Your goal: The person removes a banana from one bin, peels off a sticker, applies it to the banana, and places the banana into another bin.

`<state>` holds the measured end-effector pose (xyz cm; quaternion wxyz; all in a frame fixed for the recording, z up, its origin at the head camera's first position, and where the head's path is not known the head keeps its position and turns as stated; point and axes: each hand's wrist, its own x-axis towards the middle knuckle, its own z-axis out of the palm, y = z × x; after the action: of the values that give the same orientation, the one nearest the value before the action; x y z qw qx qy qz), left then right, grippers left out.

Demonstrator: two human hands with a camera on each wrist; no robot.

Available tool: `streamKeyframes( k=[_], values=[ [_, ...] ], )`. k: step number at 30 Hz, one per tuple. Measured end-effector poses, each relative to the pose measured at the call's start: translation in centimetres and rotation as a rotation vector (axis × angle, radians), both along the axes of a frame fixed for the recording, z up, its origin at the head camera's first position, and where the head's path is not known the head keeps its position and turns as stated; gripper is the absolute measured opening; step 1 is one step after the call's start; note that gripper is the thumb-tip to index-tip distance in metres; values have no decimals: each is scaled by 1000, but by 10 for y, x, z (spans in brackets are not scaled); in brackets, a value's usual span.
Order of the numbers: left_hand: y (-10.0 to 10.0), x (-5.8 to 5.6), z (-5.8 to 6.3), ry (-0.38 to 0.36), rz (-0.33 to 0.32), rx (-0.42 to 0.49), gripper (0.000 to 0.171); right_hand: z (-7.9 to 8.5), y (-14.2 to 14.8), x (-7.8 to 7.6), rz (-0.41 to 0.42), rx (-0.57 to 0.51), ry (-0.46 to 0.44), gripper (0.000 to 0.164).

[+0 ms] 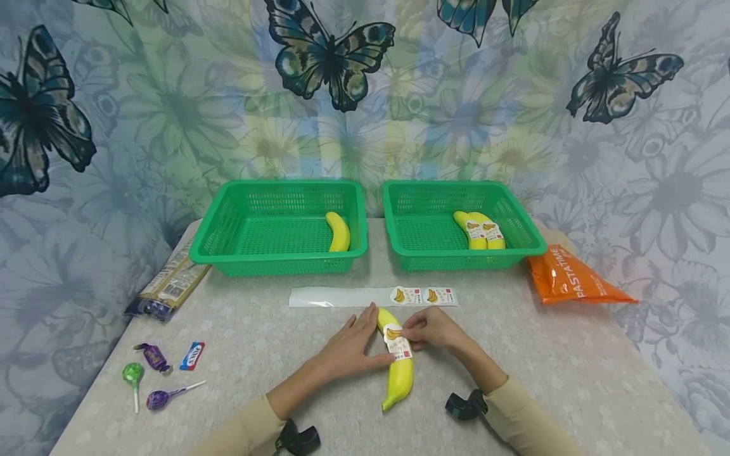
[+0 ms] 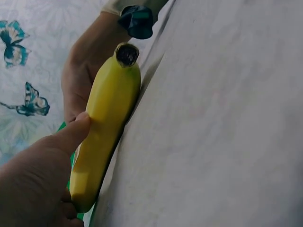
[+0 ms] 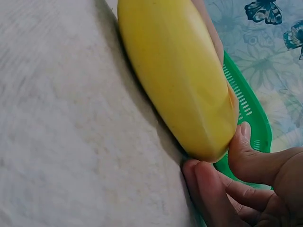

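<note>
A yellow banana (image 1: 401, 377) lies lengthwise on the table between the two hands, a white label (image 1: 397, 342) with a banana picture on its upper side. From the left, my left hand (image 1: 356, 345) rests against it with fingers extended. Its thumb (image 2: 78, 126) presses on the banana's side in the left wrist view. My right hand (image 1: 436, 328) has curled fingers and pinches the label's right edge between thumb and index finger. The right wrist view shows that thumb (image 3: 241, 142) at the banana's end, other fingers folded low beside the table.
A backing strip (image 1: 342, 297) with two labels lies beyond the banana. Behind it, the left green basket (image 1: 276, 265) holds one banana; the right basket (image 1: 456, 260) holds two labelled ones. Sweets and a lollipop (image 1: 158, 399) lie left. A gold packet (image 1: 171, 282) and orange bag (image 1: 570, 278) flank the baskets.
</note>
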<state>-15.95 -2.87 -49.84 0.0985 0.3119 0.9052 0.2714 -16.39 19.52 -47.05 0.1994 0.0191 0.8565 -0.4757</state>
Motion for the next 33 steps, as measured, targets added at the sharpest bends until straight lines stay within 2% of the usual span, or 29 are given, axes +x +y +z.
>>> streamKeyframes(
  k=[6, 9, 15, 20, 33],
  values=[
    [3, -10, 5, -133, 33, 73, 118, -2, 0, 1, 10, -38, -5, 21],
    [4, -14, 7, -157, 70, 89, 117, -3, 0, 1, 21, -57, 0, 21],
    [9, -21, 7, -92, 120, 120, 101, -2, 1, 2, 20, -70, 28, 20],
    [12, -21, 9, -42, 138, 115, 95, -1, -1, 2, 7, -60, 37, 19],
    [16, -25, 8, 113, 136, 128, 72, -2, -1, 2, 29, -66, 56, 19]
  ],
)
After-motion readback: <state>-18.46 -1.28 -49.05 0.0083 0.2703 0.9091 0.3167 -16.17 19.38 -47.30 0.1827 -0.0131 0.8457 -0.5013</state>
